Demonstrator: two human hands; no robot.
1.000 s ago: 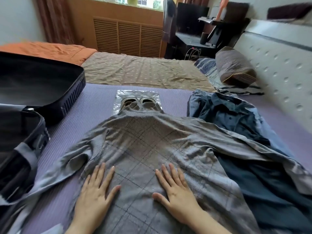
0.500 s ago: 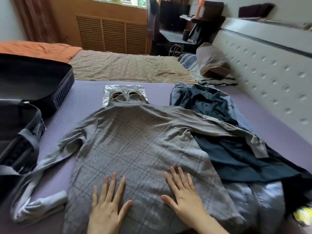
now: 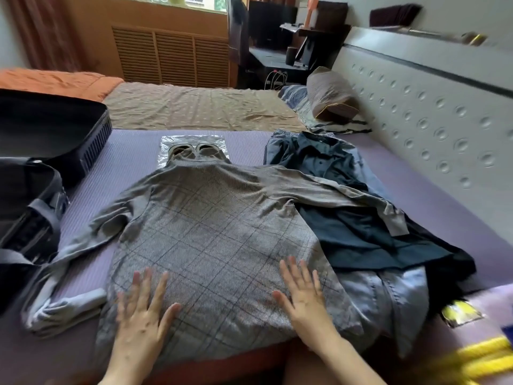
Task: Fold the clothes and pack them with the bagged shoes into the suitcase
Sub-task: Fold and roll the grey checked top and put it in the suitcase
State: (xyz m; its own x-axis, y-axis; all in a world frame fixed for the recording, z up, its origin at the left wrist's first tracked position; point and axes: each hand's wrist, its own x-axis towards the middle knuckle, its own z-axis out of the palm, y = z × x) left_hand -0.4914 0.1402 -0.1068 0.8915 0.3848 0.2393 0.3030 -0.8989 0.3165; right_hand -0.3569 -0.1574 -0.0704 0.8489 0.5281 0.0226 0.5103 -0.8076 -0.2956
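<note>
Head view: left hand point(image 3: 141, 309) and right hand point(image 3: 301, 295) press flat, fingers spread, gripping nothing, on the grey checked top point(image 3: 211, 232) at six o'clock. From the top, the bagged shoes point(image 3: 191, 148) lie at twelve, the suitcase point(image 3: 50, 134) lies open at nine, and the dark clothes point(image 3: 347, 223) lie at three.

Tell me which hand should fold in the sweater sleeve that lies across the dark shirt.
Right. The right hand lies flat on the right side of the sweater, nearest that sleeve; the left hand rests flat on the far side and would have to cross over.
</note>
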